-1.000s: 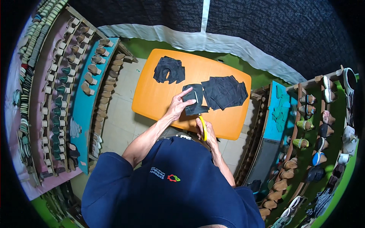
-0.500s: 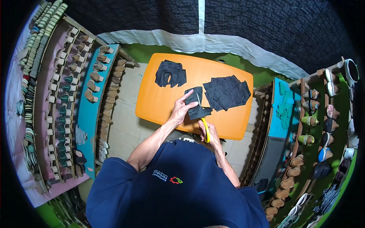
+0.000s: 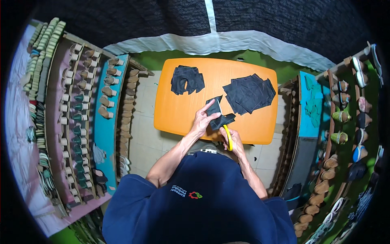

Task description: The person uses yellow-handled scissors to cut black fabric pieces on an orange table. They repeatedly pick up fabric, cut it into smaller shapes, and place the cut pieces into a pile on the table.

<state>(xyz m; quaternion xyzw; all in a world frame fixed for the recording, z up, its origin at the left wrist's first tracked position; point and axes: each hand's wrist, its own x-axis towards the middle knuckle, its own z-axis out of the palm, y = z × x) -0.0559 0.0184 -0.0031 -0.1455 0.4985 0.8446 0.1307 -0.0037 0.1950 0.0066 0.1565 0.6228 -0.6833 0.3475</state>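
Observation:
Over the near edge of the orange table (image 3: 174,110), my left hand (image 3: 202,121) grips a piece of black fabric (image 3: 214,106), thumb on top with a pale strip or line beside it. My right hand (image 3: 234,142) is closed round yellow-handled scissors (image 3: 228,137). Their blades are hidden at the fabric's lower corner, where a flap (image 3: 225,119) sticks out to the right. Farther off on the tabletop lie a small pile of black cut pieces (image 3: 193,81) with a hole showing the table, and a larger black fabric pile (image 3: 250,93) on the right.
Shoe racks with shoe lasts (image 3: 79,106) stand to my left, alongside a blue board (image 3: 101,134). Another rack of shoes (image 3: 340,116) rises on the right, near green scraps on a blue panel (image 3: 307,124). A dark curtain (image 3: 264,20) hangs behind the table.
The view has shifted a little. The held fabric is tilted more, and its lower flap now points up to the right. Both hands keep their hold.

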